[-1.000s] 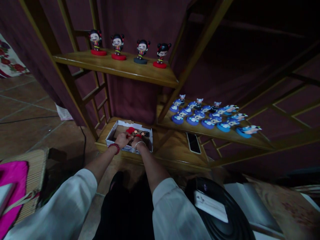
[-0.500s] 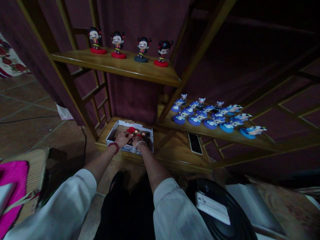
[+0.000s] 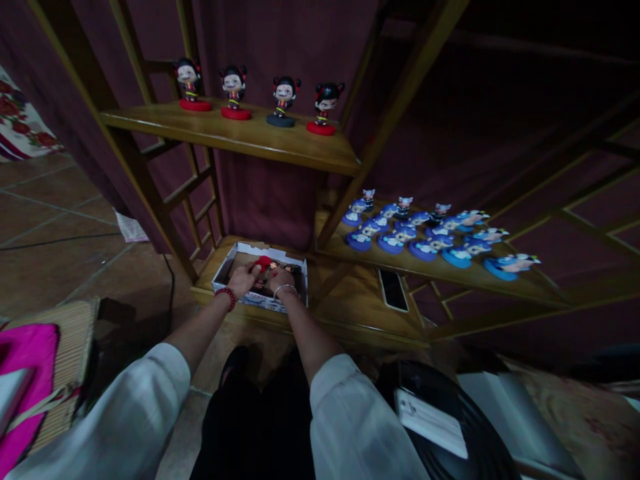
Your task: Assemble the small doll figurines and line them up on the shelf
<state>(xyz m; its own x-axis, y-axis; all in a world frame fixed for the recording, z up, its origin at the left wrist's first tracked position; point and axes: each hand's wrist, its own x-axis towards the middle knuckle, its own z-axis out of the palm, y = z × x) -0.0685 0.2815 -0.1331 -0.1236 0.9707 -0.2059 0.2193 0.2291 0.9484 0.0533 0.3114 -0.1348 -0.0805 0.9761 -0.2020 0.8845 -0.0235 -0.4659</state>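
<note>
Both hands are inside a low white cardboard box (image 3: pixel 295 252) on the bottom wooden shelf. My left hand (image 3: pixel 243 279), with a red beaded bracelet at the wrist, has its fingers closed against the red base of a small figurine (image 3: pixel 263 261). Just to the right, my right hand (image 3: pixel 281 281), wearing a silvery bangle, reaches down with bent fingers. What its fingertips grip is hidden. Beside it, small dark-haired figurine heads (image 3: pixel 273 265) show in the box. Their bodies are partly covered by my hands.
Several black-haired figurines (image 3: pixel 284 97) stand on the upper shelf (image 3: pixel 225 137). Blue and purple figurines (image 3: pixel 397 238) crowd the right shelf. A phone (image 3: pixel 393 290) lies below them. Near my right knee is a black stool (image 3: pixel 475 427) holding a white object (image 3: pixel 431 421). A dark cable (image 3: pixel 171 293) crosses the floor.
My right hand has shifted slightly right in the box, and my left hand has drawn back a little. The view has tilted slightly; the shelf figurines stay put.
</note>
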